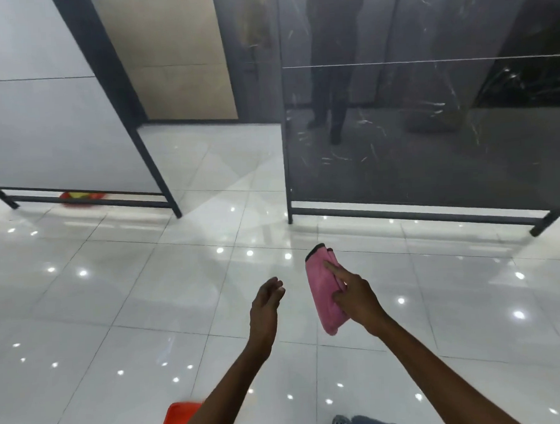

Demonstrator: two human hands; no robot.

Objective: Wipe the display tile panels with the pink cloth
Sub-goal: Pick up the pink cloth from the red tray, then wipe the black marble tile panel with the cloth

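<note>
- Looks like the in-between step to me: the pink cloth [325,293] is folded up and held in the right hand [354,297], out over the shiny floor, well short of the dark marble panel [430,132] and not touching it.
- Right hand grips the cloth with its index finger laid out straight along it.
- Left hand [265,305] is just left of the cloth, fingers relaxed and loosely together, holding nothing.
- Next move is probably stepping in, lifting the cloth and pressing it flat on the dark panel.
- Count: 1 cloth, 2 hands, and 3 panels I can make out, the dark one, a pale grey panel [40,127] well to its left, and a beige panel [173,55] behind the gap. Could be more, the back is murky.
- 1 orange thing [177,421] at the bottom edge, can't tell what.
</note>
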